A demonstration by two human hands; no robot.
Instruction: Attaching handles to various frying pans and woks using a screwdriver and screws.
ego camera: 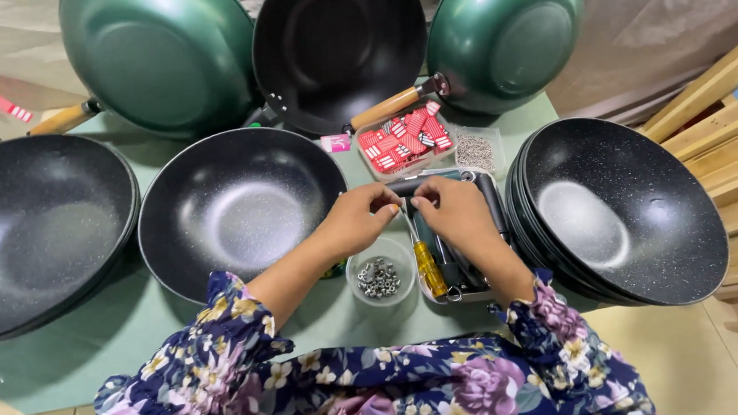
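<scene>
- Head view: the left hand (359, 219) and the right hand (452, 210) meet fingertip to fingertip over the middle of the green desk (74, 358). Both are pinched narrow around something too small to make out.
- Right under the hands lies a tool tray (474, 290); in it a screwdriver with a yellow handle (429, 269) and a black pan handle (410, 184) at its far end.
- Just near the left hand stands a small clear cup of metal nuts (379, 277), touching the tray's left side.
- Beyond the hands sits a clear tub of red packets (406, 138), and beside it to the right a small bag of tiny metal parts (474, 152).
- A speckled black pan (243, 207) rests left of the hands; a stack of similar pans (626, 211) stands to the right, another black pan (42, 225) at the far left.
- At the far edge lean two green woks (163, 58) (507, 36) with a black wok (340, 49) between them.
- Floral sleeves (224, 324) cover both forearms.
</scene>
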